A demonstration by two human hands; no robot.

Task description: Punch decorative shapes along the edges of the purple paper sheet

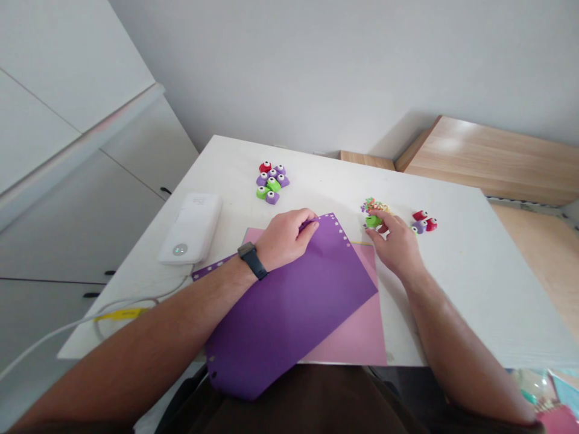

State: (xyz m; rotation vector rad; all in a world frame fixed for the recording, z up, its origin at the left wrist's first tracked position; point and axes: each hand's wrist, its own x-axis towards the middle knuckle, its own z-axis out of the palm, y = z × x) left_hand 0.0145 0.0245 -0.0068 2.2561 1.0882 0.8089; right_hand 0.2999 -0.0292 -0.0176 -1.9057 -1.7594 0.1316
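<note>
My left hand pinches the far edge of a purple sheet of paper. Small shapes are punched along that edge and part of the right side; a few holes show near the lower left corner. The sheet lies tilted over pink paper, its near corner hanging past the table edge. My right hand grips a green craft punch between thumb and fingers, right of the sheet and apart from it. Beside the punch is a small heap of colourful paper cut-outs, partly hidden by my fingers.
Several red, purple and green punches cluster at the back left of the white table. More punches sit right of my right hand. A white power bank with a cable lies at the left. Wooden boards stand behind right.
</note>
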